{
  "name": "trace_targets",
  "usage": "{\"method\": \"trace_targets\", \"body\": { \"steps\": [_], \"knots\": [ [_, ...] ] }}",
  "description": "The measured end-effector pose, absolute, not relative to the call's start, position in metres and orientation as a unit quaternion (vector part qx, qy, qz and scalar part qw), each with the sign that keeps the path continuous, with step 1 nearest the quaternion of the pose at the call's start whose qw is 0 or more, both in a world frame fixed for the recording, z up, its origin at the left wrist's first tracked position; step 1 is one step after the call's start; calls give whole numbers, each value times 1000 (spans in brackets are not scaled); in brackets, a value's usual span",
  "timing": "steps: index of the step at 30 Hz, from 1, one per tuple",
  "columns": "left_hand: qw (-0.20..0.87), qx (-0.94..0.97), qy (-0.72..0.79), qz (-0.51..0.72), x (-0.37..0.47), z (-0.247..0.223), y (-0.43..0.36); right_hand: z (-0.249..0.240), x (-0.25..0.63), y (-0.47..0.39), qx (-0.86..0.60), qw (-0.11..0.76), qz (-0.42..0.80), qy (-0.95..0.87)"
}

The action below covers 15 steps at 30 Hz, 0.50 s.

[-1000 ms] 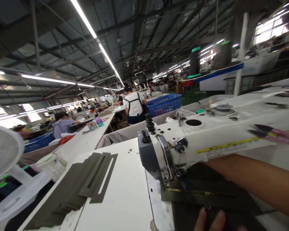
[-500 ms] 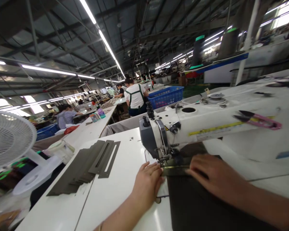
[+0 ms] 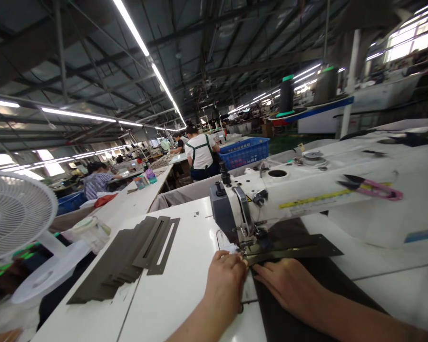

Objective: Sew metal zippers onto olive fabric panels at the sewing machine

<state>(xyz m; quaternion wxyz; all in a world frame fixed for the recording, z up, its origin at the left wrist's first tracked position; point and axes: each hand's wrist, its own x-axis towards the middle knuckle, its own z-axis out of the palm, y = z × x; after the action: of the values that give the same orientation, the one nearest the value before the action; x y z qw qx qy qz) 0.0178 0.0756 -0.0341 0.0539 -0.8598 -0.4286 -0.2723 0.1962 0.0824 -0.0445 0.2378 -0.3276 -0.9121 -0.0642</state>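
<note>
A dark olive slotted piece (image 3: pixel 328 246) lies under the needle area of a white sewing machine (image 3: pixel 306 190), on top of a larger dark fabric panel (image 3: pixel 285 318) that hangs toward me. My left hand (image 3: pixel 225 280) is closed beside the presser foot, its fingertips pinching the left end of the slotted piece. Just right of it, my right hand (image 3: pixel 292 285) has its fingers pressed together at the near edge of that piece, gripping fabric there. The fingertips of both hands are partly hidden. A fanned stack of similar slotted pieces (image 3: pixel 142 251) lies left on the white table.
Pink-handled thread snips (image 3: pixel 373 187) rest against the machine arm. At left stands a white fan (image 3: pixel 17 213) with a jug (image 3: pixel 91 232) behind it. Thread cones (image 3: pixel 286 96), a blue crate (image 3: pixel 244 151) and people working, one in a white shirt (image 3: pixel 201 152), are beyond.
My right hand has slid left and toward me, closer to my left hand. The slotted piece's right end now shows, tilted up to the right. The camera view shifted slightly.
</note>
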Motion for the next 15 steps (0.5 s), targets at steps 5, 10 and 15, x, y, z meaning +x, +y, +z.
{"method": "trace_targets", "body": {
  "steps": [5, 10, 15],
  "knots": [
    [89, -867, -407, -272, 19, -44, 76, -48, 198, 82, -323, 330, -153, -874],
    [120, -860, -424, -256, 21, -37, 72, -53, 200, 91, -326, 336, -93, -879],
    [135, -867, -410, -251, 24, -31, 73, -51, 199, 93, -342, 283, -38, -895]
  ]
}}
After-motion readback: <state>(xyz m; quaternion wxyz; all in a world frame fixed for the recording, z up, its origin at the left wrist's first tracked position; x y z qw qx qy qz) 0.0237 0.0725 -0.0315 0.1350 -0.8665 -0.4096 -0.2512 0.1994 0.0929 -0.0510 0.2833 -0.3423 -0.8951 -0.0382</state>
